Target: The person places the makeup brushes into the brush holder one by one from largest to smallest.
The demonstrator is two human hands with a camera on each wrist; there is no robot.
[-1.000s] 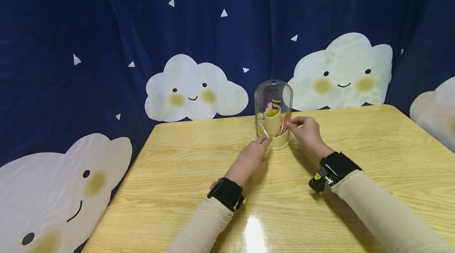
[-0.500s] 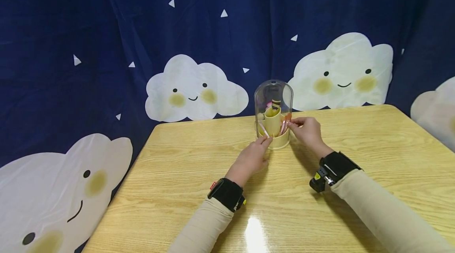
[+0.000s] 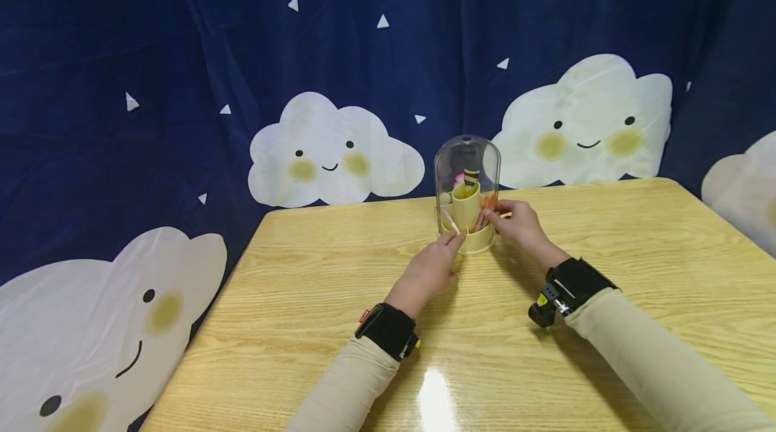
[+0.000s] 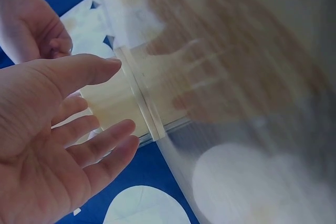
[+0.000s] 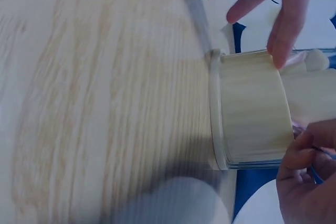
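Note:
A round cream organizer [image 3: 479, 242] under a clear dome [image 3: 450, 161] stands near the table's back edge. A cream cup [image 3: 465, 208] rises inside, holding a black-and-gold piece. My left hand [image 3: 426, 273] has its fingers loosely spread, one fingertip on the organizer's front rim [image 5: 283, 90]. Just above that fingertip leans a pale stick [image 3: 450, 221]. With thumb and fingers, my right hand [image 3: 520, 224] pinches a thin dark stick [image 5: 323, 151] at the right side. An orange piece [image 3: 489, 201] shows right above these fingertips. I cannot tell what the thin stick is.
The wooden table [image 3: 291, 311] carries the organizer and spreads out on both sides of it. Behind hangs a dark blue curtain [image 3: 339, 34] with white smiling clouds. Black straps with small cameras [image 3: 542, 307] sit on both wrists.
My right hand has shifted slightly right, then left, and its fingertips now overlap the organizer's right side more. My left hand stays at the front rim.

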